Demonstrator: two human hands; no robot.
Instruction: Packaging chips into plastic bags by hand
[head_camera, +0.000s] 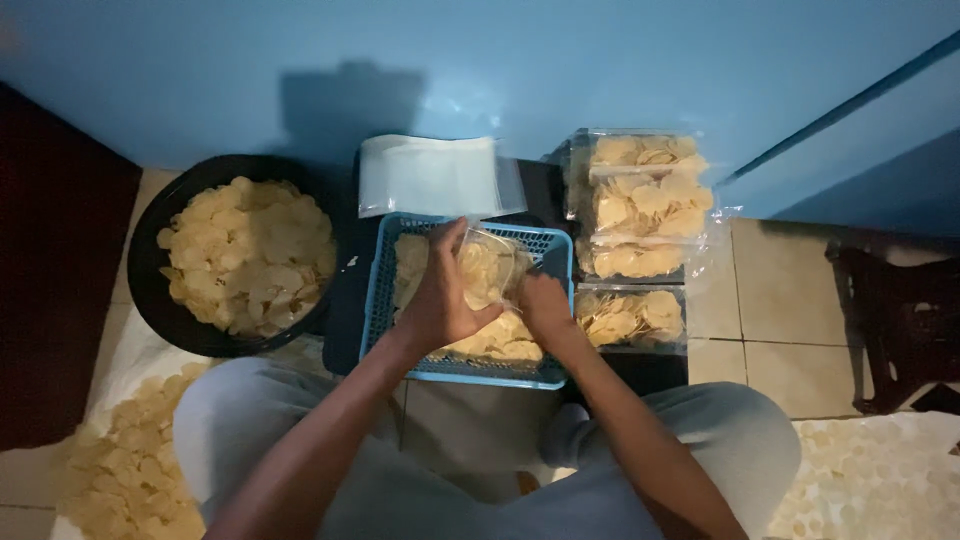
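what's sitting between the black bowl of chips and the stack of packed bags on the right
In the head view, the blue basket lies between the black bowl and packed bags; both hands work over it.

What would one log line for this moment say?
left hand: on clear bag | right hand: holding bag | bag: chips inside, over blue basket | black bowl: chips, left | packed bags: right

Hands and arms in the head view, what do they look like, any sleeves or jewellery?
Two bare hands, left hand and right hand, on bare forearms. No sleeves, gloves, watch or rings show as far as the dim light lets me tell. Grey trousers cover the knees below.
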